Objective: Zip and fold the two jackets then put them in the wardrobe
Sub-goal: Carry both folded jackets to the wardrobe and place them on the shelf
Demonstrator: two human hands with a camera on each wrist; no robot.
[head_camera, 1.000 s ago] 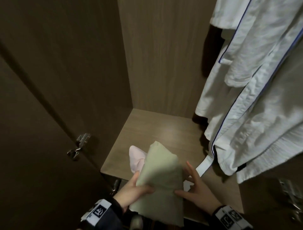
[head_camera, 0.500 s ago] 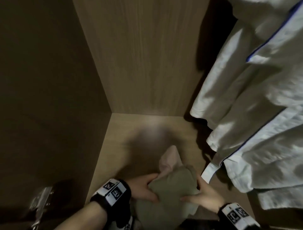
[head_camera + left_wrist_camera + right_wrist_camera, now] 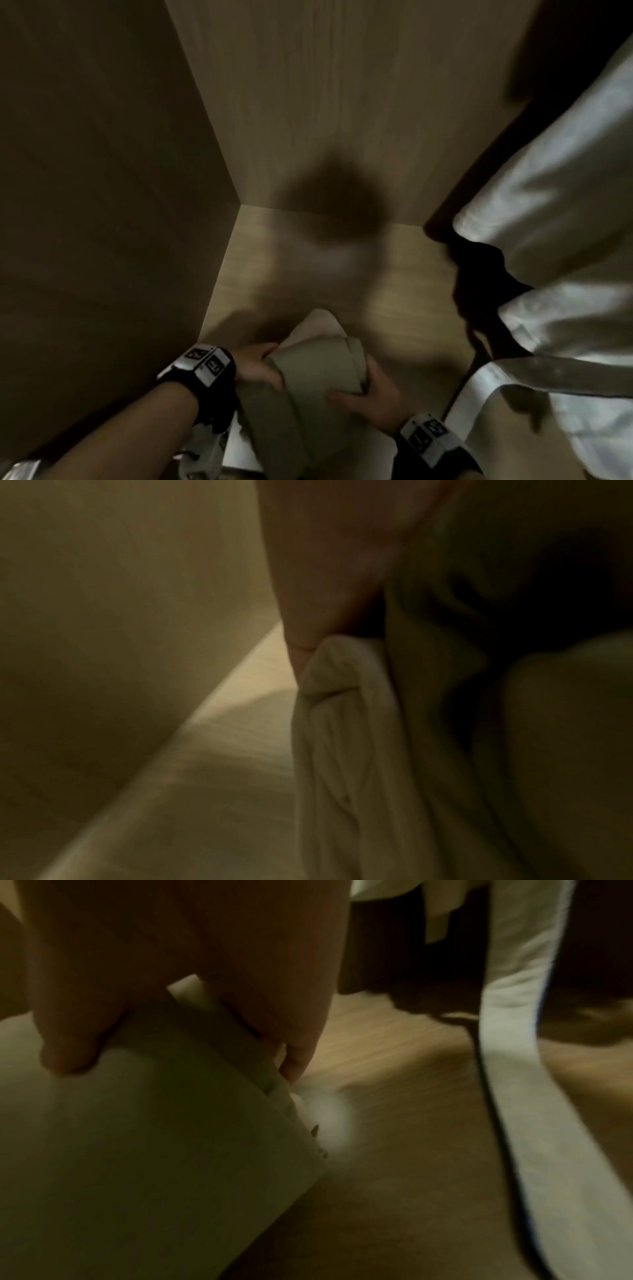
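Note:
A folded olive-green jacket [image 3: 315,373] lies on top of a folded pale pink jacket [image 3: 317,325], and the stack sits low over the wardrobe shelf [image 3: 404,308] near its front edge. My left hand [image 3: 258,366] grips the stack's left side, thumb on top. On the right side my right hand [image 3: 371,390] grips it, fingers wrapped round the folded edge. The left wrist view shows my thumb [image 3: 308,588] against bunched pink fabric [image 3: 339,723]. In the right wrist view my fingers [image 3: 281,1031] curl over the green jacket [image 3: 154,1137].
White robes with blue piping [image 3: 555,260] hang at the right, reaching down close to the shelf beside my right hand. The wardrobe's side wall [image 3: 102,205] stands close on the left and the back panel [image 3: 325,102] lies ahead. A robe belt [image 3: 514,1069] dangles near the stack.
Both hands have carried the stacked jackets forward and down into the wardrobe, and my head has leaned in closer. The grip of each hand stays the same.

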